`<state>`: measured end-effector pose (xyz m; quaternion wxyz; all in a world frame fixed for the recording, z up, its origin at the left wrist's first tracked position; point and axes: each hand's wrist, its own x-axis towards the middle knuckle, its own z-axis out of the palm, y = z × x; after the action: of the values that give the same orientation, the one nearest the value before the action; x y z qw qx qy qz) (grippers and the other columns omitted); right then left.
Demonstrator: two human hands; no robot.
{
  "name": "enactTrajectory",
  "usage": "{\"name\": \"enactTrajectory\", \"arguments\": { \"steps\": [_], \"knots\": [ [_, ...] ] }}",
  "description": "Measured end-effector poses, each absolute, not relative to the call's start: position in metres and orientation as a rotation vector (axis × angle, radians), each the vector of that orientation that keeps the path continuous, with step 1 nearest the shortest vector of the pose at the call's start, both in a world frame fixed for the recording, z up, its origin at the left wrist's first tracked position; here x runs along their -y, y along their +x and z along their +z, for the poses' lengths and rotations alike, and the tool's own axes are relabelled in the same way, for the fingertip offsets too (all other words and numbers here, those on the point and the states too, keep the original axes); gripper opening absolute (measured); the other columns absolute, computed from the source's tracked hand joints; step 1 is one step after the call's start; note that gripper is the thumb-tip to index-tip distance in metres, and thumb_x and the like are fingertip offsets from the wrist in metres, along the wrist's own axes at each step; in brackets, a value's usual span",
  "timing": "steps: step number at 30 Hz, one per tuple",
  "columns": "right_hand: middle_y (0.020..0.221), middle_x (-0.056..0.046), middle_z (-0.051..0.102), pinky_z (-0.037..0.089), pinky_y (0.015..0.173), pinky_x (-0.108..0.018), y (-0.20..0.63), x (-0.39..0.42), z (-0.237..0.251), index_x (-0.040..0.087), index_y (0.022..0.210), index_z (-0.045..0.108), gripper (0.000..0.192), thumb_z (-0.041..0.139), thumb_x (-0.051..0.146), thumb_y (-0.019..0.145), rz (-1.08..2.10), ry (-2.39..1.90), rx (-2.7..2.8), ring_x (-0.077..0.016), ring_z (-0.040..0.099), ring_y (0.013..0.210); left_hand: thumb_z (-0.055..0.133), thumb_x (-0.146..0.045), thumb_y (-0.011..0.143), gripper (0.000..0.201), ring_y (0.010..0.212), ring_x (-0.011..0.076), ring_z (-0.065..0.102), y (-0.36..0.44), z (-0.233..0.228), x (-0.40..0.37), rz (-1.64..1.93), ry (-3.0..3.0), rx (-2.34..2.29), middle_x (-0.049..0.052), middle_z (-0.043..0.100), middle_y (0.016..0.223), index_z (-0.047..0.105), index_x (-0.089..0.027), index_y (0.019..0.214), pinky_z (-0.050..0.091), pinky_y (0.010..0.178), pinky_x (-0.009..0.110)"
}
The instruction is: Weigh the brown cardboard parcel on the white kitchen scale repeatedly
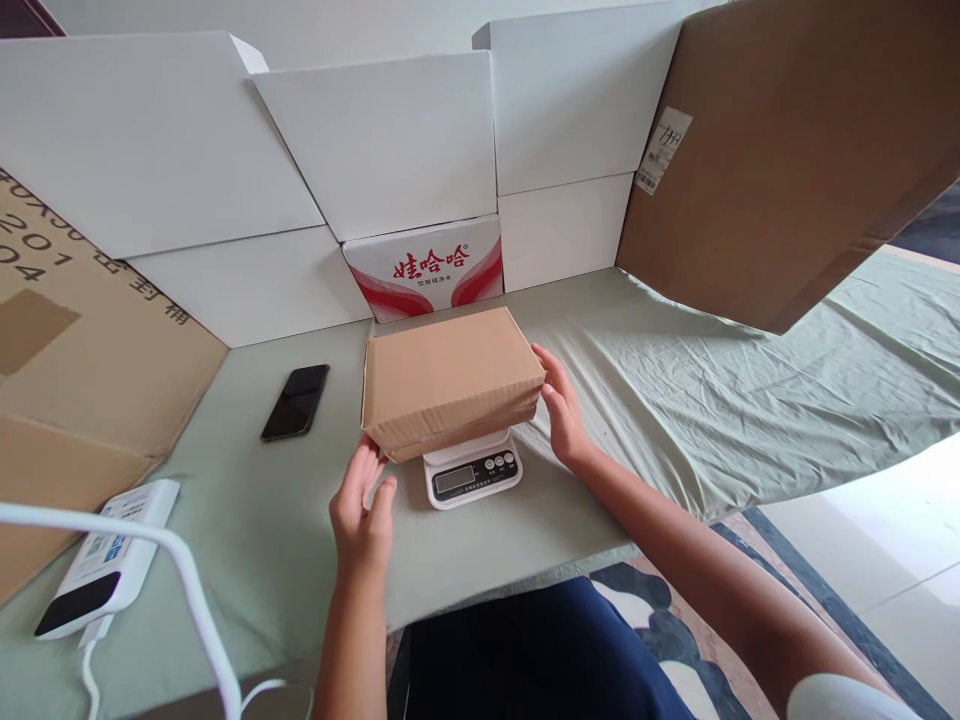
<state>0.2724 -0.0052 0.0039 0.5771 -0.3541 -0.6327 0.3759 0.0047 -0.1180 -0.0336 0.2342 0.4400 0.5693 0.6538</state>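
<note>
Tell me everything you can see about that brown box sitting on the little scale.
The brown box is plain cardboard, closed, unmarked on the sides that show, with ribbed edges along the near side. It lies flat on a small white kitchen scale, overhanging it all round and leaving only the display and buttons visible. The right hand rests against its right end; the left hand is open at its near left corner, barely touching it if at all.

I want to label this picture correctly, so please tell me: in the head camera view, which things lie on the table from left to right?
White power bank with dark screen → black smartphone lying flat → left hand → brown cardboard box on the small white digital scale → right hand.
</note>
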Motion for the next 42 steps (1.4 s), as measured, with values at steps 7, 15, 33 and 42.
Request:
{"name": "enactTrajectory", "arguments": {
  "steps": [7,15,33,42],
  "knots": [
    [0.162,-0.005,0.038,0.042,0.118,-0.055,0.271,0.008,0.009,0.035,0.157,0.035,0.066,0.042,0.065,0.098,0.841,-0.836,1.541,-0.0333,0.038,0.149,0.066,-0.029,0.086,0.063,0.138,0.0366,0.055,0.004,-0.025,0.114,1.732,1.275,-1.525,0.020,0.062,0.144,0.057,-0.015,0.146,0.043,0.116,0.054],
    [0.172,-0.002,0.022,0.031,0.126,-0.052,0.245,-0.054,0.045,0.035,0.162,0.019,0.073,0.036,0.067,0.099,0.699,-0.711,1.597,-0.0289,0.026,0.158,0.068,-0.022,0.076,0.061,0.139,0.0318,0.055,-0.018,0.033,0.012,1.845,1.383,-1.258,0.013,0.064,0.143,0.061,-0.022,0.137,0.040,0.119,0.049],
    [0.169,-0.005,0.029,0.025,0.130,-0.049,0.227,-0.104,-0.014,0.028,0.162,0.023,0.079,0.043,0.063,0.095,0.964,-0.825,1.533,-0.0243,0.030,0.155,0.064,-0.021,0.070,0.064,0.142,0.0313,0.052,-0.018,-0.029,-0.024,1.806,1.134,-1.397,0.018,0.058,0.148,0.062,-0.017,0.135,0.039,0.118,0.044],
    [0.163,-0.008,0.040,0.041,0.117,-0.054,0.240,-0.107,-0.021,0.032,0.162,0.023,0.075,0.042,0.059,0.095,0.974,-0.946,1.415,-0.0265,0.042,0.146,0.063,-0.027,0.072,0.073,0.147,0.0311,0.045,-0.046,-0.023,-0.019,1.971,0.947,-1.518,0.023,0.048,0.156,0.055,-0.014,0.144,0.038,0.118,0.043]
  ]
}}
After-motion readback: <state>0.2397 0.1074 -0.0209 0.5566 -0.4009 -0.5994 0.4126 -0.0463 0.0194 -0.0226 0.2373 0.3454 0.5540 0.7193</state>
